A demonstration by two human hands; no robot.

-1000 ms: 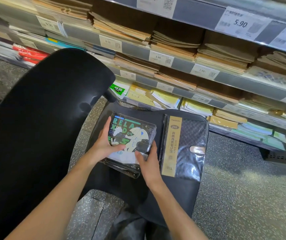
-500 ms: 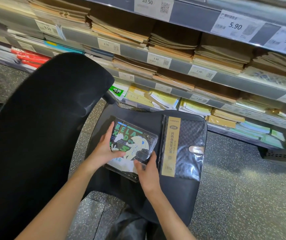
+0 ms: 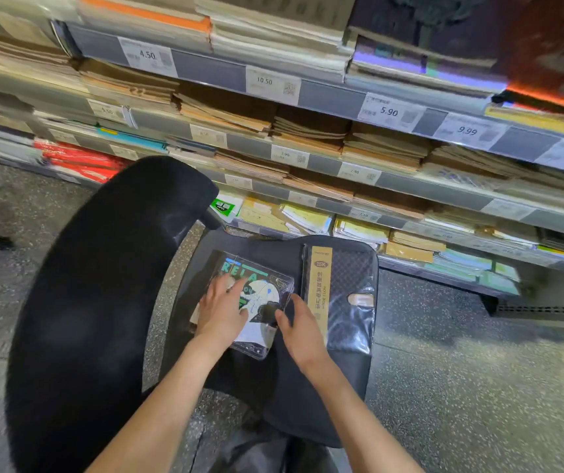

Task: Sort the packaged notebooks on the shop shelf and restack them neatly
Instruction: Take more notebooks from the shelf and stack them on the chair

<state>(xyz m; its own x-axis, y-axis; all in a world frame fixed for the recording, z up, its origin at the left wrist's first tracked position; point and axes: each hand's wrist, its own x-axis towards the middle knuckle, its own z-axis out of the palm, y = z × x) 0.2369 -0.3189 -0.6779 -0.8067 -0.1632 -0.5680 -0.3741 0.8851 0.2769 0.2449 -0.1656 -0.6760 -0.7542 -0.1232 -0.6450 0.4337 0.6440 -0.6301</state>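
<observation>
A small stack of packaged notebooks [image 3: 264, 294], dark with green "RELA" lettering and a white cartoon figure, lies on the black chair seat [image 3: 308, 397]. My left hand [image 3: 222, 310] rests flat on its cover with the fingers spread. At the stack's right edge is my right hand [image 3: 302, 327], its thumb on the cover and its fingers along the side. To the right lies a larger black wrapped notebook [image 3: 354, 291] with a gold band down its left side.
The chair's black backrest [image 3: 96, 302] fills the left. Behind the chair, tiered shop shelves [image 3: 328, 99] with price tags hold stacks of brown, yellow and pale notebooks [image 3: 308, 131]. Speckled grey floor [image 3: 461, 387] lies to the right.
My left hand slid from the stack's left edge onto its cover. The right hand shifted to the right edge. The view tilted up, showing more of the shelves.
</observation>
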